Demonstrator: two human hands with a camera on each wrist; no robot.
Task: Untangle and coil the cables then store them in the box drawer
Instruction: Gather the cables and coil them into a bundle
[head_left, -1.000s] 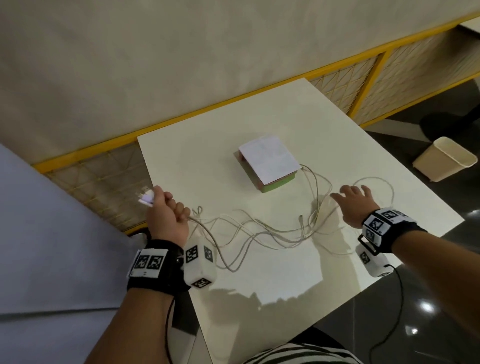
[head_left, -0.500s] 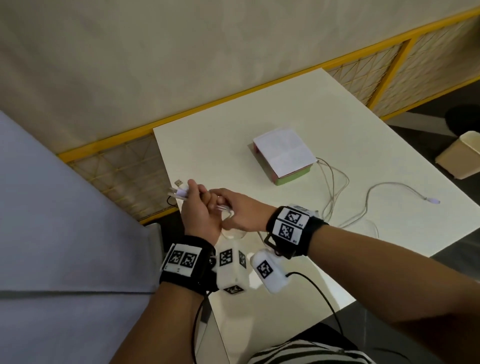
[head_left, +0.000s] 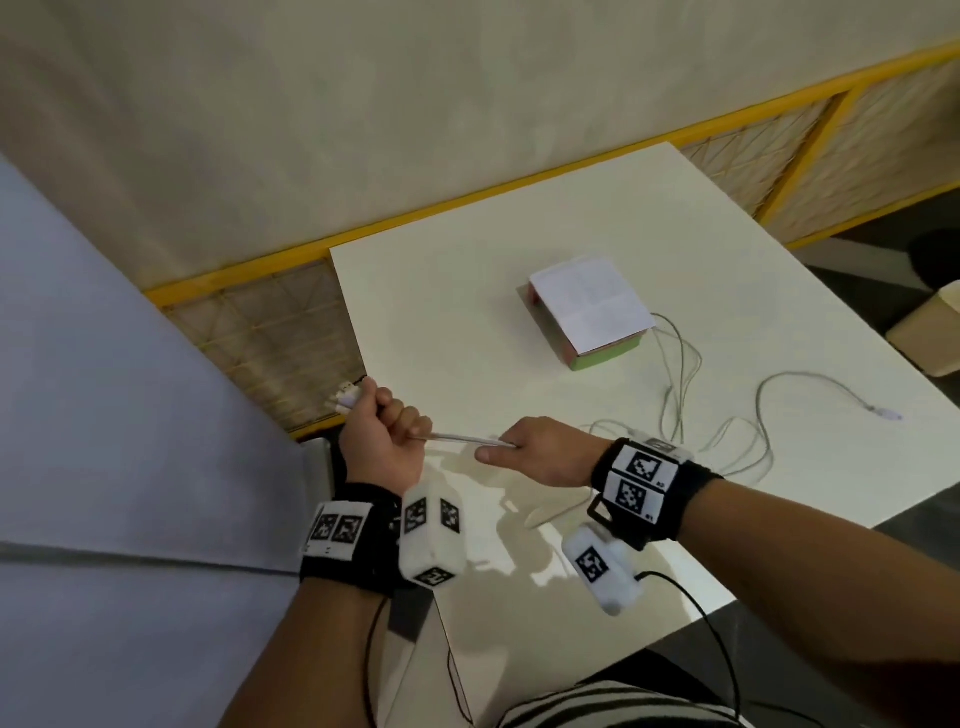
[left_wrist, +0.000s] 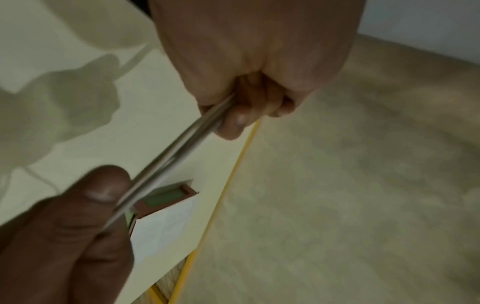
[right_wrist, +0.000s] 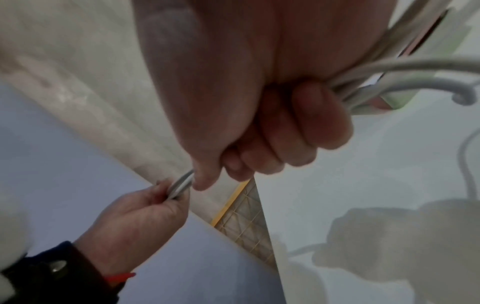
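Left hand (left_wrist: 249, 61) fisted round taut cables (left_wrist: 179, 152); right hand (left_wrist: 64, 236) pinching them; box (left_wrist: 166, 207) beyond.

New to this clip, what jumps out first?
Two hands at the table's near-left corner: the left hand grips a bundle of white cables with plug ends sticking out past its fist, and the right hand grips the same bundle, a short straight run between them. Behind the right wrist, loose cable loops sprawl across the white table beside a small paper-topped box.
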